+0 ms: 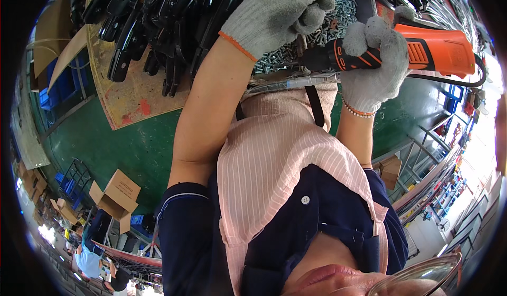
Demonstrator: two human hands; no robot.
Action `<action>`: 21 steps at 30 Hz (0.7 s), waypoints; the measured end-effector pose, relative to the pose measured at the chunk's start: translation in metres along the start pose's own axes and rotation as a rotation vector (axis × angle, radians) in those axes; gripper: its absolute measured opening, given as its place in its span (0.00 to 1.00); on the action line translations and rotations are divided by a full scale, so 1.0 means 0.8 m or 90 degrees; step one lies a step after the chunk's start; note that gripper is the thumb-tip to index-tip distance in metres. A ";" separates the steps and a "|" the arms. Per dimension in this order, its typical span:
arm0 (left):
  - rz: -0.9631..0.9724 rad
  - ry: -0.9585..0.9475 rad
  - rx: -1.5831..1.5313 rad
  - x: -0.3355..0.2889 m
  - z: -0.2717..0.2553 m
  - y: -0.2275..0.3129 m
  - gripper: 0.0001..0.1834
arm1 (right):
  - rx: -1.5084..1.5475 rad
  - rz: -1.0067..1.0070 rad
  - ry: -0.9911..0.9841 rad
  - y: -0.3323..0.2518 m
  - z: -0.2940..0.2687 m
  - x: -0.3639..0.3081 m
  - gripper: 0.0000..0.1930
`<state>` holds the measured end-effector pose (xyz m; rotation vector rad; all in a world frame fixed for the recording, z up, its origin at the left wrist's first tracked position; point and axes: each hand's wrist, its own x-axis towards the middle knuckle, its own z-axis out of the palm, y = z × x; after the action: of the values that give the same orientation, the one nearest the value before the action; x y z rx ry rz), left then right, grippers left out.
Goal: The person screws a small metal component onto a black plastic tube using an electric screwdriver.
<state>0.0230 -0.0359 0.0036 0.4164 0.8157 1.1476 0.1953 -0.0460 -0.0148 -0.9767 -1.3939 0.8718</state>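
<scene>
My right hand (381,66), in a grey knit glove, is wrapped round an orange and black electric screwdriver (446,50). Its dark nose points left, and a black cord leaves its rear end. My left hand (280,18), gloved the same with an orange cuff, is over a tray of small silver screws (340,18). Its fingers are curled in, and what they hold, if anything, is hidden. Beside that hand lies a pile of long glossy black parts (127,37), stretching along the left of the bench.
A worn, paint-stained board (140,105) lies under the black parts. Thin metal rods (459,5) are bundled at the far right. Open cardboard boxes (119,193) stand on the green floor (132,148), with blue bins (58,92) at the left. Other people (90,261) are far off, lower left.
</scene>
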 end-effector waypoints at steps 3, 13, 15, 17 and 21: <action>0.015 -0.014 -0.017 0.000 -0.002 -0.001 0.16 | 0.222 0.019 -0.025 -0.006 -0.003 0.008 0.08; 0.030 0.016 -0.076 0.006 -0.004 -0.001 0.23 | 0.694 0.131 -0.069 -0.054 -0.022 0.047 0.20; -0.120 0.049 -0.088 -0.005 -0.002 0.014 0.23 | 0.842 0.184 -0.093 -0.054 -0.034 0.060 0.19; -0.135 0.013 -0.181 -0.011 0.000 0.020 0.16 | 0.877 0.172 -0.129 -0.051 -0.040 0.077 0.17; 0.032 0.067 -0.034 -0.001 -0.008 -0.018 0.46 | 0.935 0.138 -0.014 -0.053 -0.032 0.097 0.11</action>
<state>0.0271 -0.0426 -0.0104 0.3360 0.8677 1.2435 0.2187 0.0091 0.0551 0.0521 -0.3489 1.6604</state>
